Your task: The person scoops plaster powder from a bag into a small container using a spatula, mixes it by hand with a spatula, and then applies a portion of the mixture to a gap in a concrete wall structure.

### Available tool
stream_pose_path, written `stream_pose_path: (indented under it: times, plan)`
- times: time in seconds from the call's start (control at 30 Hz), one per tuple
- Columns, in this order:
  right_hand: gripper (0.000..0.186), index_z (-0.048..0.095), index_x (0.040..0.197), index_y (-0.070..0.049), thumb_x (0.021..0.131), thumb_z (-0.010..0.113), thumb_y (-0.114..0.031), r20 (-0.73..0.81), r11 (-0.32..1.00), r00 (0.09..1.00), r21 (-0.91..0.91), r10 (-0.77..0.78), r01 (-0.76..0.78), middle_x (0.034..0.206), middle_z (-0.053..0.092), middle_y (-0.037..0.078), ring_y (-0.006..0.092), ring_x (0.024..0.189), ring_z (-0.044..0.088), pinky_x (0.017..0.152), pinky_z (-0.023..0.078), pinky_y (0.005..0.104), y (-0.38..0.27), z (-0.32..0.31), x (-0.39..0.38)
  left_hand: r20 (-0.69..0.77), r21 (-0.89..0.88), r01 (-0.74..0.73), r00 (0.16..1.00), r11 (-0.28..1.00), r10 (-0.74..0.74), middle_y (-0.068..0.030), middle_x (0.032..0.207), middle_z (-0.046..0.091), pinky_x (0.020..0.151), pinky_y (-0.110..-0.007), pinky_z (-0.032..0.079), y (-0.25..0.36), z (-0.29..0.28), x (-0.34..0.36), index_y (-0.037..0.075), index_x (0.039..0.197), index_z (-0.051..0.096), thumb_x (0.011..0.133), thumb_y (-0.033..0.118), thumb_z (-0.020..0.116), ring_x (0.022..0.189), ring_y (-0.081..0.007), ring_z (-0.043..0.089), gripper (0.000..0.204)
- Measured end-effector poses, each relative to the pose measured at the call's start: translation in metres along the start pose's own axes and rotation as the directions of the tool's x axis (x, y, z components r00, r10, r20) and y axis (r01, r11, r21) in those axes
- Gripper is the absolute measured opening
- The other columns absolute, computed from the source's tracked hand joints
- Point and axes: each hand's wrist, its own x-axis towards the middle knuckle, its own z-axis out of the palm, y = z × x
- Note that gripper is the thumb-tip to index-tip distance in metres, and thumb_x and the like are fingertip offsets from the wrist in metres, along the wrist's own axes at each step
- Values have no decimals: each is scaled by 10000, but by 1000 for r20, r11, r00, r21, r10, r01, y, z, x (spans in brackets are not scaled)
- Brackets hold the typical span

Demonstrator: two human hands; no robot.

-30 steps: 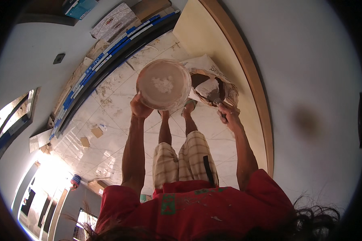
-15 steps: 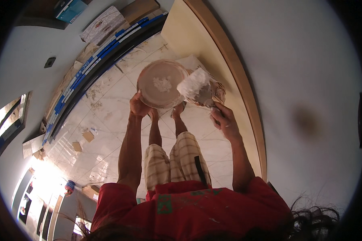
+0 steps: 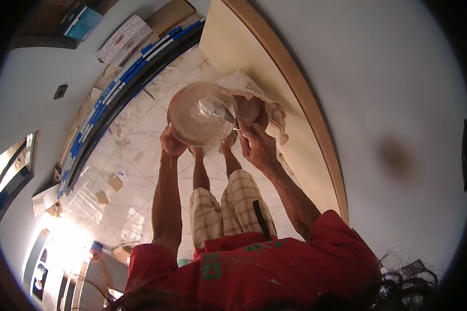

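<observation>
Your left hand (image 3: pixel 174 141) clasps the bowl (image 3: pixel 192 128), seemingly steadying it for the trowel (image 3: pixel 225 112) your right hand (image 3: pixel 260 149) grasps over it — bag (image 3: pixel 244 83) beside the bowl.

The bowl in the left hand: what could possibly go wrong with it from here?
The left hand seems to hold the bowl at one side only, so it might tip. The right hand has the trowel over it; white powder there could scatter outside. The open bag is close, so the right hand might knock it.
</observation>
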Motion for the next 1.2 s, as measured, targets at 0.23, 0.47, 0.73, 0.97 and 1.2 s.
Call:
stream_pose_path:
  times: [0.23,0.47,0.73,0.97,1.2]
  plan:
    - [645,440,1452,-171,848,645,-73,62,997,998,77,27,-32,889,605,90,260,725,654,610,560,408,-6,2,1,14,-144,29,1000,989,-27,-140,1435,480,1073,-503,404,-5,1,0,43,1457,379,856,409,664,1306,-317,466,759]
    - [426,577,1322,-101,900,636,-115,22,976,999,214,45,-49,949,661,117,269,739,666,660,564,363,-11,-2,1,-47,-98,-30,999,995,26,-138,1409,496,1060,-511,411,-4,8,-8,50,1449,383,834,377,684,1286,-328,477,759]
    - [329,595,1254,-23,970,582,-188,271,382,829,788,489,-483,665,397,-92,6,558,315,476,254,195,-7,-46,-4,-31,-106,-80,997,991,77,-127,1404,500,1074,-512,396,11,0,-6,56,1452,379,809,364,706,1282,-314,477,784]
    - [330,632,1188,15,970,594,-230,201,889,915,237,351,-393,745,614,39,86,614,495,580,438,238,23,-76,2,-89,-106,-128,989,986,119,-130,1406,501,1092,-526,378,28,-18,-17,72,1454,388,804,390,712,1301,-317,463,793]
    - [376,648,1151,37,885,615,-226,329,923,863,-187,383,-337,1017,687,261,409,955,664,879,522,478,84,24,11,-96,-92,-191,979,977,182,-131,1428,480,1086,-535,384,36,-34,-33,72,1457,385,814,415,703,1302,-324,464,795]
